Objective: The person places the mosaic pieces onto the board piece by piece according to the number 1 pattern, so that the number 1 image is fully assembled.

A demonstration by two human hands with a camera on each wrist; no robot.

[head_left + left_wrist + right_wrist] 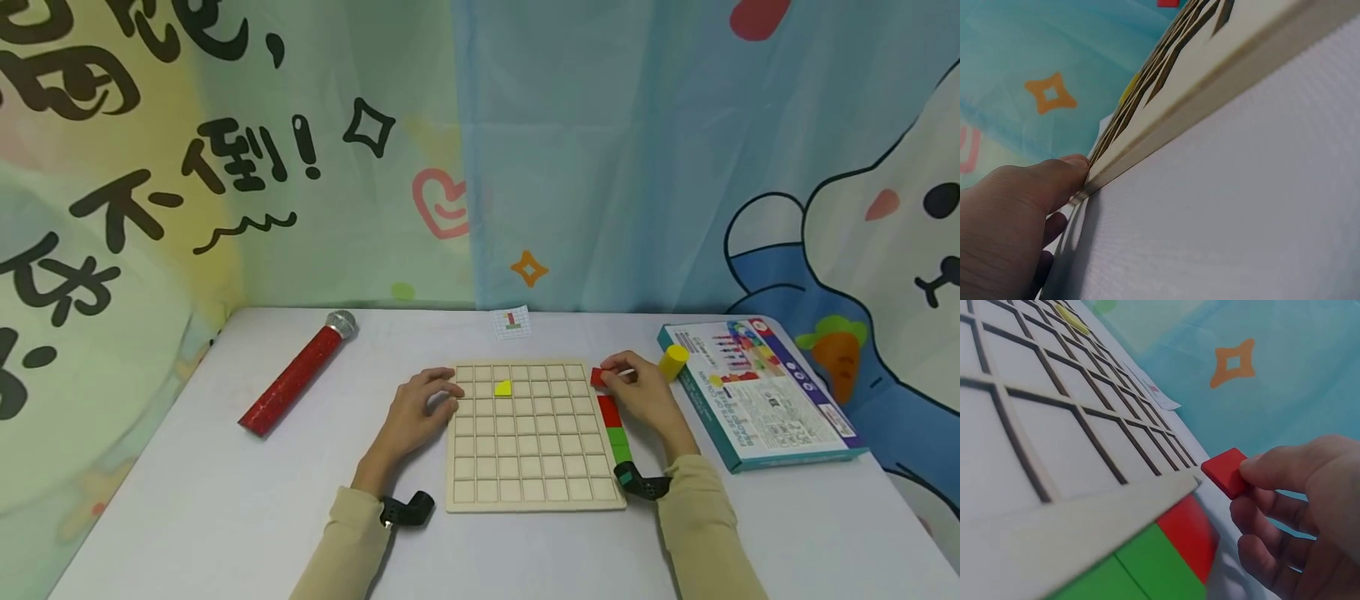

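While the board's (pixel 540 469) left edge is touched by the relaxed left hand (pixel 411 421), a red tile (pixel 1225 471) is pinched opposite by the right hand (pixel 643 395).

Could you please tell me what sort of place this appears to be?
Probably an indoor corner arranged for tabletop play or learning games, though I cannot tell whether at home or elsewhere: a white table stands before a cartoon-printed curtain, and on it lies a wooden grid board.
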